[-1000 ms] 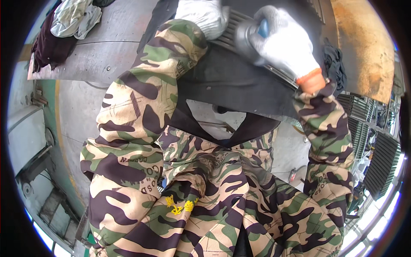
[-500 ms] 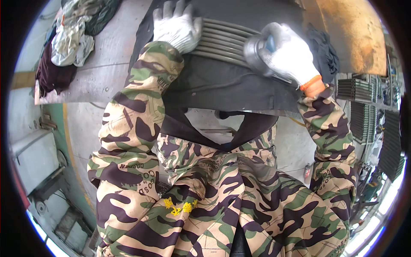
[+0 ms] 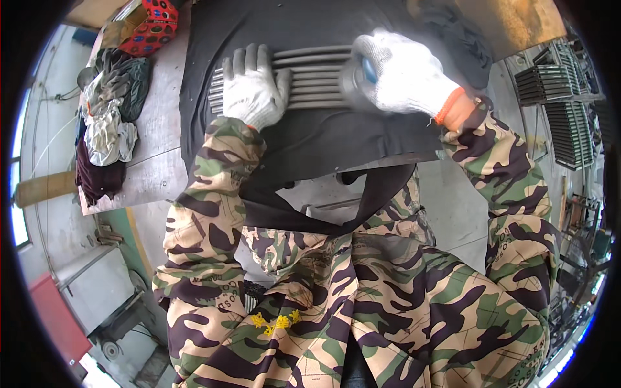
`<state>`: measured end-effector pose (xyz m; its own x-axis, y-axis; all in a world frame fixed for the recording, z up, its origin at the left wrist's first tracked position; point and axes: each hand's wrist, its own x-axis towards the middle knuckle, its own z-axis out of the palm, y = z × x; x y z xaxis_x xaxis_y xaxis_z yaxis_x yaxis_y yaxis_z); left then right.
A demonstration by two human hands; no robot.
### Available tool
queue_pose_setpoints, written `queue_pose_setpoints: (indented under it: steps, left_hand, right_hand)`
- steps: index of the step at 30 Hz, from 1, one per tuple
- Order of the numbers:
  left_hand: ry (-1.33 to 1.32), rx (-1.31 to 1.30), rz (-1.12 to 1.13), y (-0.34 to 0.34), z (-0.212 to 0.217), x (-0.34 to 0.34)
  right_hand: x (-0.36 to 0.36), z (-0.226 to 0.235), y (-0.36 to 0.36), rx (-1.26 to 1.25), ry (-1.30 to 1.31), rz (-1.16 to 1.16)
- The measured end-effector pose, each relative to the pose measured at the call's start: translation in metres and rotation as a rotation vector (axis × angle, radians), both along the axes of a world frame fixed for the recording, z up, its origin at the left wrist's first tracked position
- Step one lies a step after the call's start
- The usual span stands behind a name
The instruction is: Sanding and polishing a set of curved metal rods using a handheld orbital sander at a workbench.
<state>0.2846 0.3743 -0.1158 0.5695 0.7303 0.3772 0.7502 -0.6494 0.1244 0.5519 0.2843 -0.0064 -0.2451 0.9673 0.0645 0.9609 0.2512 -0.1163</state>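
Observation:
Several grey metal rods [image 3: 317, 86] lie side by side on a black cloth [image 3: 304, 139] spread over the table. My left hand [image 3: 252, 90], in a white glove with grey fingers, lies flat across the rods near their left ends, fingers stretched out. Above their right part, my right hand [image 3: 407, 71], gloved in white with an orange cuff, is wrapped round a round grey tool with a blue part [image 3: 369, 70]. This tool sits on the rods and is smeared by motion, so its exact kind is unclear. The rods' right ends are hidden behind it and my hand.
Crumpled dark cloth [image 3: 462, 45] lies at the right of the table, beside a brown board [image 3: 527, 22]. Gloves and rags [image 3: 110, 123] are heaped at the left, near a red patterned bag [image 3: 152, 29]. Racks of dark bars [image 3: 563, 110] stand off to the right.
The round tool and my right hand have shifted left along the rods. The whole view has turned a little. My left hand still lies flat, with rod ends now showing to its left.

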Motion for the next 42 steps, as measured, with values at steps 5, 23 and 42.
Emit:
queue_pose_setpoints:
  steps: [5, 23, 42]
  left_hand:
    - [0.035, -0.034, 0.033, 0.012, 0.008, 0.002]
    - [-0.053, -0.056, -0.087, 0.008, -0.014, -0.013]
    - [0.066, -0.203, 0.009, -0.008, 0.004, -0.012]
  right_hand:
    - [0.000, 0.013, 0.004, -0.002, 0.004, -0.040]
    - [-0.001, 0.004, 0.018, 0.052, -0.007, 0.031]
    - [0.015, 0.016, 0.000, -0.069, -0.012, 0.176]
